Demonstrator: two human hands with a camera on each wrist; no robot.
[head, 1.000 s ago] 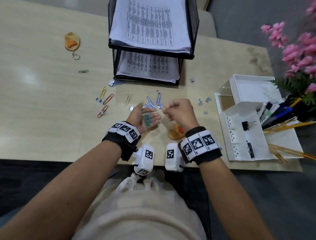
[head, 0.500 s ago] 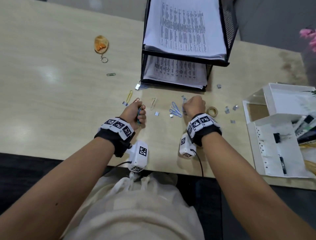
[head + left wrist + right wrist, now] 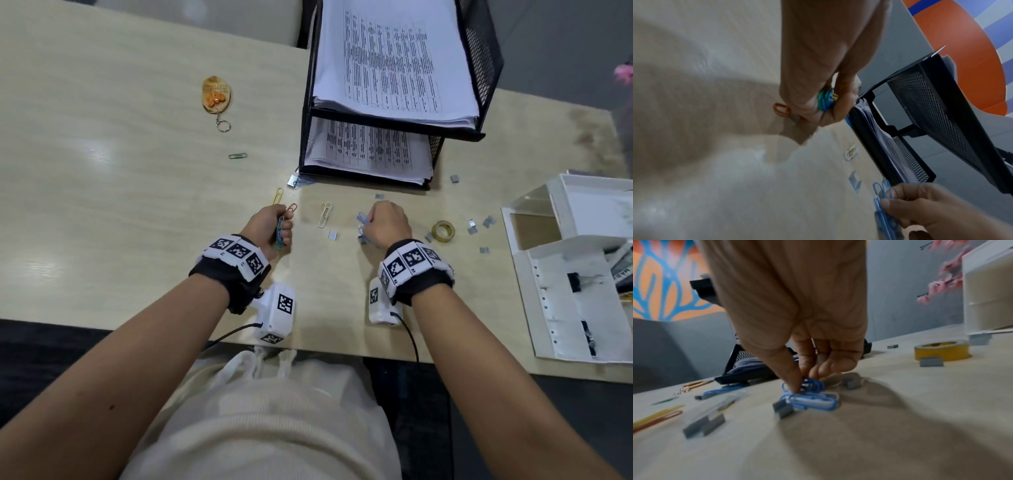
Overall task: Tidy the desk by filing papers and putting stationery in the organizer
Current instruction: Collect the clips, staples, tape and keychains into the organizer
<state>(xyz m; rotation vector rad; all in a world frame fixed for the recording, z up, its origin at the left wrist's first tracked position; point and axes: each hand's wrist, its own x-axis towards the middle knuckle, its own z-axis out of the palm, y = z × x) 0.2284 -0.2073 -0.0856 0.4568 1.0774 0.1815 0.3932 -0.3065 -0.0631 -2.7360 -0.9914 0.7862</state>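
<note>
The left hand (image 3: 269,224) is curled round a small bunch of green, blue and yellow paper clips (image 3: 826,99), its knuckles down on the bench (image 3: 120,192) right by an orange clip (image 3: 780,110). The right hand (image 3: 387,224) pinches at a cluster of blue paper clips (image 3: 812,395) lying on the bench, fingertips (image 3: 795,386) pressed into them, with a grey staple block (image 3: 783,408) touching that cluster. Beyond the hands stands the black mesh paper tray (image 3: 479,51) with printed sheets (image 3: 394,68) in both tiers; a roll of yellow tape (image 3: 443,231) lies just right of the right hand, and the white organizer (image 3: 548,308) sits at the bench's right end.
</note>
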